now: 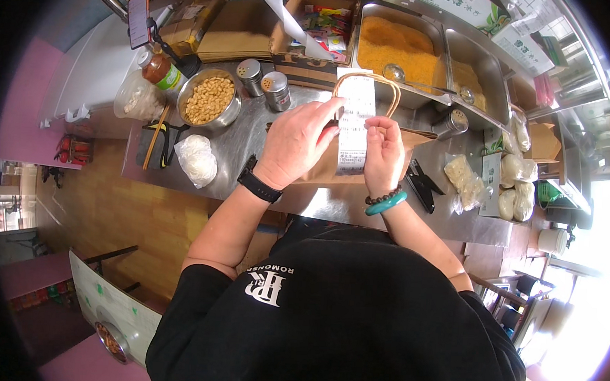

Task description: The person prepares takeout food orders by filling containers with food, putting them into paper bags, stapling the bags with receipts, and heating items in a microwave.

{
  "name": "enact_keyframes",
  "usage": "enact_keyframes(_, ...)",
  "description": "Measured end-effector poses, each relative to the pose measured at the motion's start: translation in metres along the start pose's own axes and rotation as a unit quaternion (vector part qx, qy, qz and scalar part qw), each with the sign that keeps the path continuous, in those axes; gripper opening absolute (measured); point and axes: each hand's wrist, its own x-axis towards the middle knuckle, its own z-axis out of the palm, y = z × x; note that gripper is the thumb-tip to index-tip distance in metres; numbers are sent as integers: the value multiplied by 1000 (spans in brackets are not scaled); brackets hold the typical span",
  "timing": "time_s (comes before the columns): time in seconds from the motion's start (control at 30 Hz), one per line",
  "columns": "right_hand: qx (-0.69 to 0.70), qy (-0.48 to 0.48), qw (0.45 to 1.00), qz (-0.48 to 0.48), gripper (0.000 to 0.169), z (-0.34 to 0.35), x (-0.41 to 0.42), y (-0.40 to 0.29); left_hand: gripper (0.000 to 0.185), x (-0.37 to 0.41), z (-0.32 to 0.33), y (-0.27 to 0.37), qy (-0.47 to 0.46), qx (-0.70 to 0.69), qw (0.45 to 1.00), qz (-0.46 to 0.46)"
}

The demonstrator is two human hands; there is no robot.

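Note:
A long printed paper receipt (353, 136) stands in front of me, over a brown kraft paper bag (324, 170) with twisted cord handles (394, 94). My left hand (298, 141), wearing a black watch, has its thumb and forefinger at the receipt's left edge. On the opposite edge, my right hand (384, 152) pinches the paper between thumb and curled fingers. Beads and a green bangle circle that wrist. Behind the receipt, part of the handles is hidden. A black stapler (423, 185) lies on the steel counter (255, 159), just right of the bag.
Left on the counter are a steel bowl of peanuts (209, 100), a bagged white item (196, 160) and two shakers (275, 90). Farther back stand a carton of sachets (311, 69) and trays of orange powder (398, 43). Bagged food (466, 181) lies right.

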Motion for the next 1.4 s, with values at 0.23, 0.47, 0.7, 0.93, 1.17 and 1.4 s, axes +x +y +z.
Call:
enact_keyframes(0.23,-11,15,999,26,11,2,0,0,36,2,7,-3,3,18,1000,22)
enact_keyframes(0.47,-45,9,998,32,11,0,-1,0,39,3,6,0,-29,41,999,6)
enact_keyframes(0.7,-63,37,997,-4,9,0,0,8,36,1,6,3,-10,94,995,36)
enact_keyframes(0.93,-80,24,996,-14,11,-1,1,7,30,-1,8,8,-11,111,993,47)
enact_keyframes(1.17,-190,-21,981,-32,18,-4,7,-13,27,3,12,5,-9,107,993,47)
enact_keyframes(1.4,-293,-192,936,20,13,-22,28,-27,10,7,17,-2,-30,67,997,8)
